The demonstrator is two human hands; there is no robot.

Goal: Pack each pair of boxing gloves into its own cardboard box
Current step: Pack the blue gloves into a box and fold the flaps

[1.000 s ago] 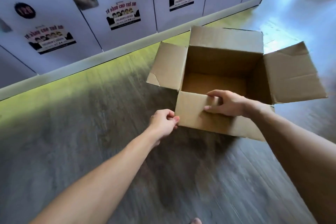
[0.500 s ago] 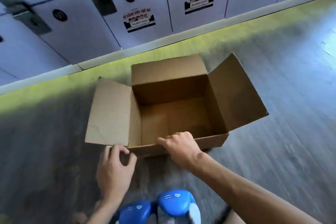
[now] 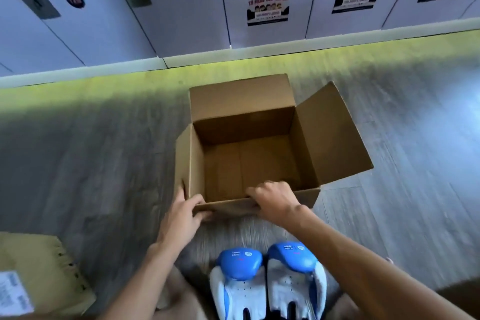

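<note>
L hand (image 3: 181,218) is set at near-left corner of cardboard box (image 3: 241,96). Fingers are laid up along outer left wall and thumb is hooked round onto near side, so corner is clamped betw. thumb & fingers. R hand (image 3: 275,201) is placed on near rim, right of centre. Its fingers are curled over the edge into the box and the rim is gripped.

Box is seated on grey wood-grain floor (image 3: 91,163), top open, inner base visible. Far flap is stood up, right flap is splayed outward, left flap is seen approx. edge-on. Near flap pos. cannot be told (covered by hands).

Blue/white boxing gloves (image 3: 240,265) are laid side by side on near side of box, betw. the two forearms, apart from box, blue padded ends pointed toward it.

To near-left of the box, well apart, a second box (image 3: 44,267) w/ white label is seen. Beyond far side of box, lockers (image 3: 181,21) are lined up, nos. 127 & 128 legible.
</note>
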